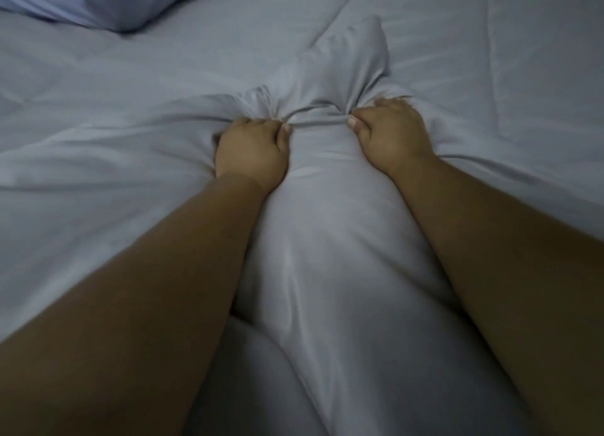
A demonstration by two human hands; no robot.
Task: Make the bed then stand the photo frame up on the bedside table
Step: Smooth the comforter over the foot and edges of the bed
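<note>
A pale grey-blue duvet covers the bed and fills nearly the whole view. My left hand grips a bunched fold of it at the centre, fingers curled into the fabric. My right hand grips another bunch just to the right, a short stretch of taut cloth between the two fists. A raised ridge of duvet runs from the hands down between my forearms, and a crumpled peak stands just beyond them. The photo frame and the bedside table are out of view.
A light blue pillow lies at the top left corner of the bed. The bedding to the left and right of my hands lies flat with shallow wrinkles.
</note>
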